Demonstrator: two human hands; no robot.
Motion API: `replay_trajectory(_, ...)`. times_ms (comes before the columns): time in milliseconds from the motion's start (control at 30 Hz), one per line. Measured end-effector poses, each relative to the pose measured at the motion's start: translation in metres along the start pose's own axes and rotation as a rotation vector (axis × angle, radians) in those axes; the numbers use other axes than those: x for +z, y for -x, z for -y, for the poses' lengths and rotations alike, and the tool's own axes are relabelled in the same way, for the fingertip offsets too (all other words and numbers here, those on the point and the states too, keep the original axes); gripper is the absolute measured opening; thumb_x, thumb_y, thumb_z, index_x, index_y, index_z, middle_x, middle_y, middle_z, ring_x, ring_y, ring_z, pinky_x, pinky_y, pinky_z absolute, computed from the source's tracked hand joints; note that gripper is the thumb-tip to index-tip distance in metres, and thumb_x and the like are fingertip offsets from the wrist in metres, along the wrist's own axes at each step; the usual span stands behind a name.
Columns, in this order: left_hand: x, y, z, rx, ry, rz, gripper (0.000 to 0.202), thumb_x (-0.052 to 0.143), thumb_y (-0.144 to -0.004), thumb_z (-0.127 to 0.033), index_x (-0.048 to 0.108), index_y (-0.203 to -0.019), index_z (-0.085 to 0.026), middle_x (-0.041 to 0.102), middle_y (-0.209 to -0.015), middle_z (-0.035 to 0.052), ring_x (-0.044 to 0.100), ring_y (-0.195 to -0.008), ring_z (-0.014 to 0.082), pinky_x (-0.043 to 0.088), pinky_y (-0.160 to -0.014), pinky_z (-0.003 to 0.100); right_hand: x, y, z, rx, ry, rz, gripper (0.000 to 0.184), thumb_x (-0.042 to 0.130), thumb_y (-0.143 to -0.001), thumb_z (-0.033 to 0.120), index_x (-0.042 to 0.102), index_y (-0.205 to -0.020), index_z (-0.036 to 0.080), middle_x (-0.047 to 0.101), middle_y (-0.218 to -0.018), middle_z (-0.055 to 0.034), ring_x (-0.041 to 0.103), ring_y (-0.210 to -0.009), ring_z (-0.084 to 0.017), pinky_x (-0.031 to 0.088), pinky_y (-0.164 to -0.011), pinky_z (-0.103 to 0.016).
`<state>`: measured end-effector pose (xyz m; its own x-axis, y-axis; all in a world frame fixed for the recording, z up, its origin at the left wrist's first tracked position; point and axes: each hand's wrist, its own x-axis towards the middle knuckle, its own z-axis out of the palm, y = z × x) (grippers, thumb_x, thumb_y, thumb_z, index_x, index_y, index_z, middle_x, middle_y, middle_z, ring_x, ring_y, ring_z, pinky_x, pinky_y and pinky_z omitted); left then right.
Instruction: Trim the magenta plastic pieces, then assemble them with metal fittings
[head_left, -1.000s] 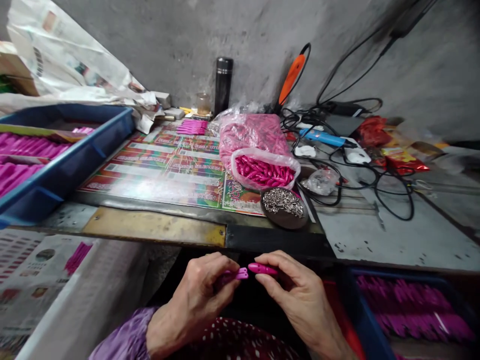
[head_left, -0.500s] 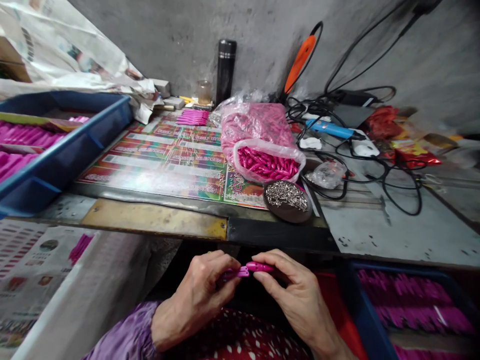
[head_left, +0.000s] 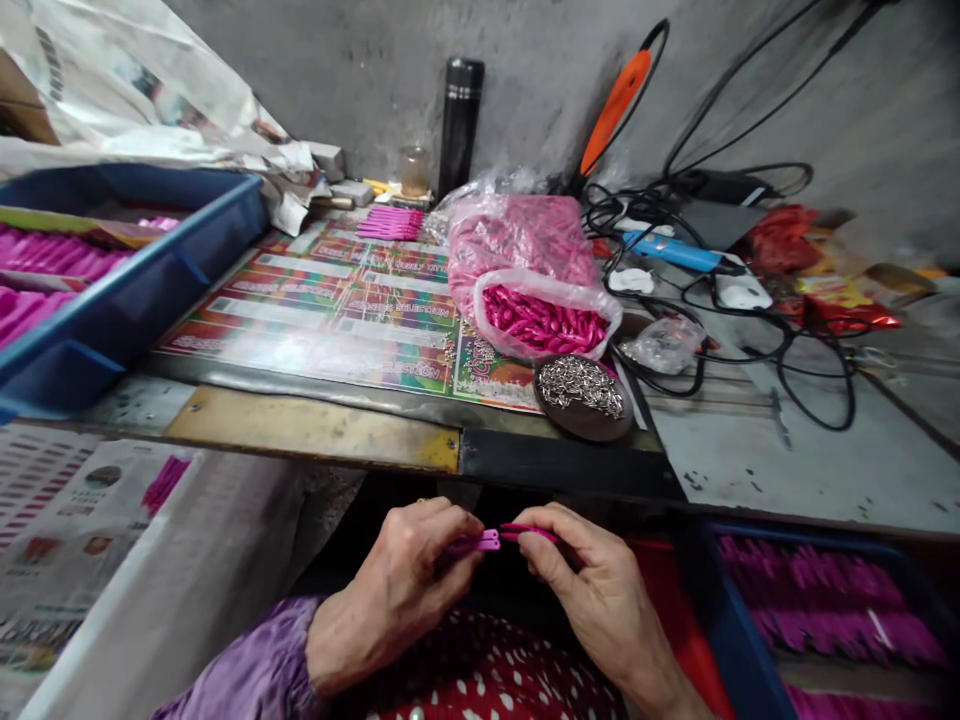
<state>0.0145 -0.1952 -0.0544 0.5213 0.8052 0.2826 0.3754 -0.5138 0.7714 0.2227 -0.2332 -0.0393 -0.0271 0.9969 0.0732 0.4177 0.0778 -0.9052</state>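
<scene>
My left hand (head_left: 401,575) is closed in a pinch on a light purple plastic piece (head_left: 489,541), whose end with small holes sticks out to the right. A darker magenta plastic piece (head_left: 514,534) with a slim pointed end is gripped between the thumb and fingers of my right hand (head_left: 600,575). The two ends nearly meet in front of my lap; a narrow gap seems to lie between them. My fingers hide the rest of both pieces. Beyond my hands, on the bench edge, sits a dark bowl (head_left: 559,412) of small metal pins.
A plastic bag (head_left: 491,345) of magenta pieces lies open behind the bowl. Blue trays with purple pieces stand at left (head_left: 196,262) and lower right (head_left: 731,625). A black flask (head_left: 460,125) rises by the wall. Tangled cables (head_left: 795,345) cover the right side.
The magenta piece in my right hand has turned from its broad face to a thin edge-on view, and its tip is now slightly apart from the purple piece. The view has shifted slightly.
</scene>
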Motion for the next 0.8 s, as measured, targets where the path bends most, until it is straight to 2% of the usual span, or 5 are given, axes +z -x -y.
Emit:
replay_trajectory(467, 0.006, 0.0023, -0.0057, 0.273, -0.27, -0.097, 0.018, 0.048, -0.098, -0.009, 0.064, -0.095, -0.014, 0.067, -0.079, 0.0051, 0.06, -0.065, 0.0147, 0.045, -0.06, 0.024, -0.0009, -0.0042, 0.0034, 0.227, -0.169, 0.212, 0.04, 0.059, -0.095, 0.051, 0.07, -0.076, 0.017, 0.051, -0.06, 0.0028, 0.043, -0.052, -0.01, 0.034, -0.047, -0.021)
replay_trajectory(567, 0.0065, 0.0024, -0.0042, 0.258, -0.257, -0.09, 0.019, 0.047, -0.098, -0.01, 0.064, -0.092, -0.015, 0.067, -0.078, 0.0049, 0.06, -0.065, 0.0148, 0.045, -0.06, 0.024, 0.0034, -0.0027, 0.0029, 0.243, -0.172, 0.206, 0.037, 0.06, -0.095, 0.049, 0.072, -0.079, 0.017, 0.055, -0.062, 0.0023, 0.045, -0.052, -0.01, 0.036, -0.047, -0.02)
replay_trajectory(633, 0.0072, 0.0038, -0.0016, 0.21, -0.206, -0.065, 0.018, 0.049, -0.097, -0.01, 0.065, -0.091, -0.015, 0.067, -0.078, 0.0043, 0.06, -0.064, 0.0147, 0.044, -0.06, 0.024, 0.0045, -0.0009, 0.0019, 0.223, -0.163, 0.172, 0.025, 0.066, -0.092, 0.043, 0.074, -0.09, 0.019, 0.062, -0.068, 0.0017, 0.051, -0.055, -0.011, 0.041, -0.05, -0.02)
replay_trajectory(733, 0.0075, 0.007, 0.0018, 0.117, -0.1, -0.012, 0.013, 0.055, -0.095, -0.012, 0.067, -0.095, -0.016, 0.066, -0.078, 0.0025, 0.06, -0.065, 0.0141, 0.042, -0.059, 0.024, 0.0028, 0.002, 0.0011, 0.127, -0.12, 0.131, 0.017, 0.072, -0.085, 0.029, 0.075, -0.102, 0.024, 0.073, -0.089, 0.0007, 0.065, -0.074, -0.014, 0.051, -0.067, -0.02)
replay_trajectory(800, 0.0071, 0.0087, 0.0024, 0.074, -0.047, 0.022, 0.011, 0.058, -0.093, -0.011, 0.067, -0.096, -0.016, 0.065, -0.077, 0.0013, 0.059, -0.064, 0.0133, 0.041, -0.059, 0.023, 0.0013, 0.0037, 0.0017, 0.049, -0.081, 0.125, 0.013, 0.071, -0.086, 0.023, 0.076, -0.098, 0.026, 0.075, -0.095, 0.0016, 0.069, -0.085, -0.015, 0.052, -0.078, -0.019)
